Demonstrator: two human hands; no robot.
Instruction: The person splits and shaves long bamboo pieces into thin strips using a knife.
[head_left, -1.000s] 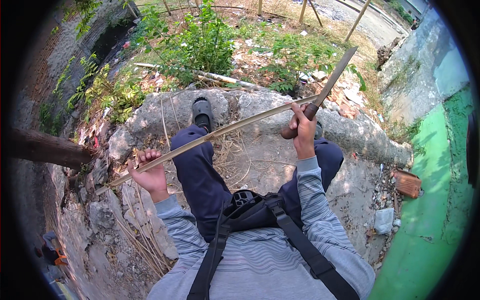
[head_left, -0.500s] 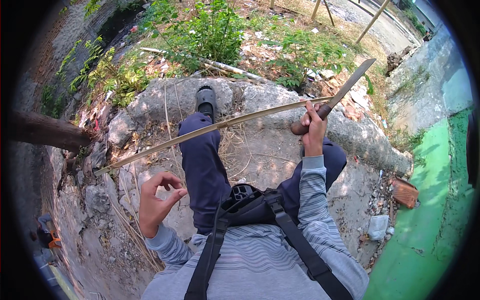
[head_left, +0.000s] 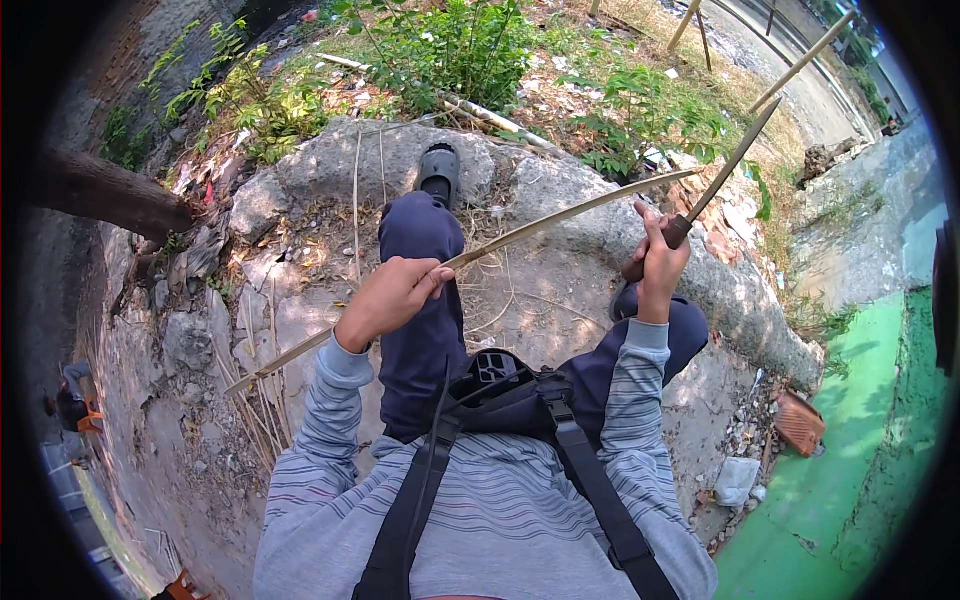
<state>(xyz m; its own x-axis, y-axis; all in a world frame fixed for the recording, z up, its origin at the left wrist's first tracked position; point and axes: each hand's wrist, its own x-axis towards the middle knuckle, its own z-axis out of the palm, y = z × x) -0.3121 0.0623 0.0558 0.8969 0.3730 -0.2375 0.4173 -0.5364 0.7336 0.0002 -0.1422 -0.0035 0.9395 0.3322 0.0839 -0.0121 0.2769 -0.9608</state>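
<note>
The left hand (head_left: 388, 298) pinches the bamboo strip (head_left: 560, 222), steadying it. The right hand (head_left: 660, 262) is fisted around the knife (head_left: 722, 180), its blade meeting the strip's far end.

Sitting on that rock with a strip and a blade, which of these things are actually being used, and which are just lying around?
In use:
- long bamboo strip, pinched by the left hand
- long knife, gripped by the right hand

Lying about:
- thin dry strips on the rock
- broken brick
- pale stone block
- tree trunk
- weeds
</note>
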